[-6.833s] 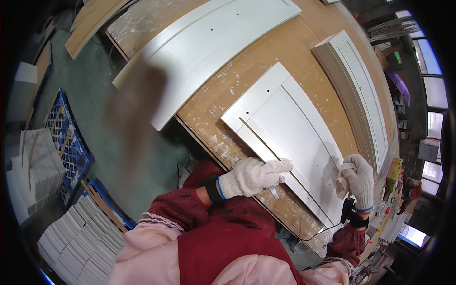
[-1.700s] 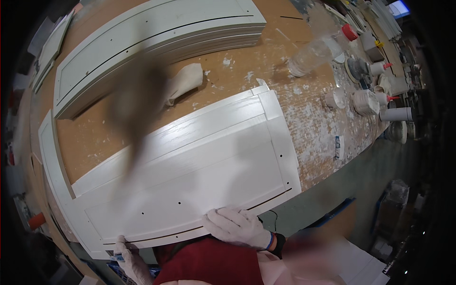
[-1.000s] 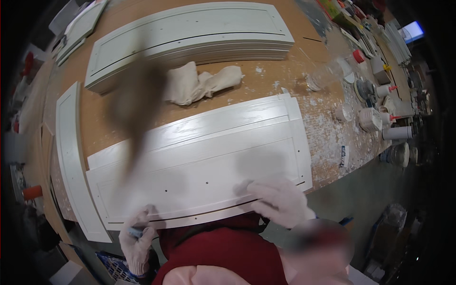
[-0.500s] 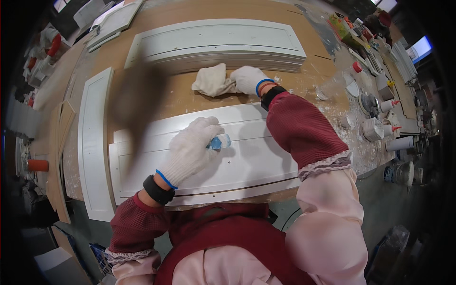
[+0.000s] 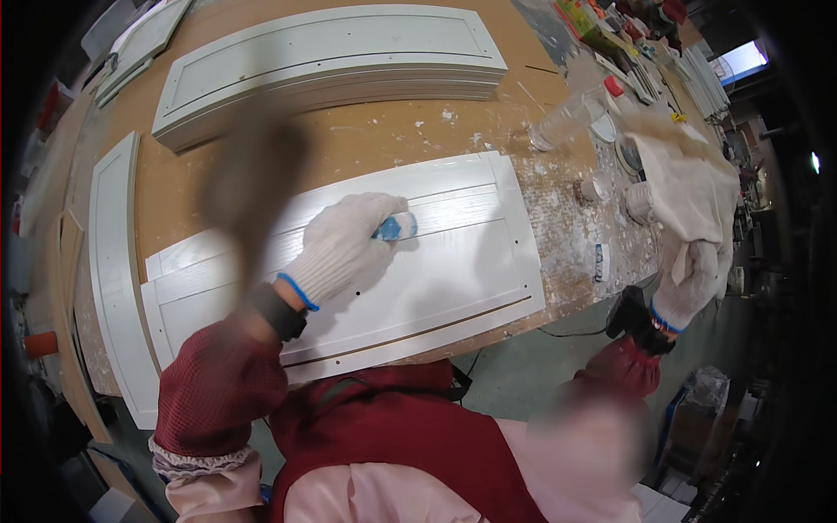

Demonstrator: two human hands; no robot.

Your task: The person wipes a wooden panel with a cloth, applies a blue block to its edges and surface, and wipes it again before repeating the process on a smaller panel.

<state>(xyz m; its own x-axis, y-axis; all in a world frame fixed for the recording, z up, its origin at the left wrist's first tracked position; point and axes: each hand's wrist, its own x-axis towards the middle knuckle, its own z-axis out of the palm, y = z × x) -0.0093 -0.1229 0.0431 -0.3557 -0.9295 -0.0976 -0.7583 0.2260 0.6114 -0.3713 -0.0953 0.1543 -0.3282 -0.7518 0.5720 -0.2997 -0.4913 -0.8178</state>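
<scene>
My left hand [image 5: 349, 231], in a white knit glove with a blue cuff edge, is closed around a small blue-and-white object [image 5: 397, 227]. Only one rounded end of it shows, so its kind is unclear. This hand rests over a white framed panel [image 5: 436, 270] lying near the table's front edge. Far to the right, past the table's front corner, my right hand [image 5: 693, 283], gloved alike, grips an off-white cloth [image 5: 689, 187]. The cloth spreads upward from the hand and covers part of the items on the table's right side.
A stack of white panels [image 5: 331, 61] lies at the back, and a single panel [image 5: 118, 270] at the left. A clear bottle with a red cap [image 5: 567, 122], a small cup [image 5: 597, 187] and a tube [image 5: 602, 261] are on the right. A dark blur [image 5: 253, 174] hides part of the view.
My right hand has swung from the middle of the table to the far right, carrying the cloth with it. My left hand still holds the blue-and-white object over the panel. The view has shifted rightward.
</scene>
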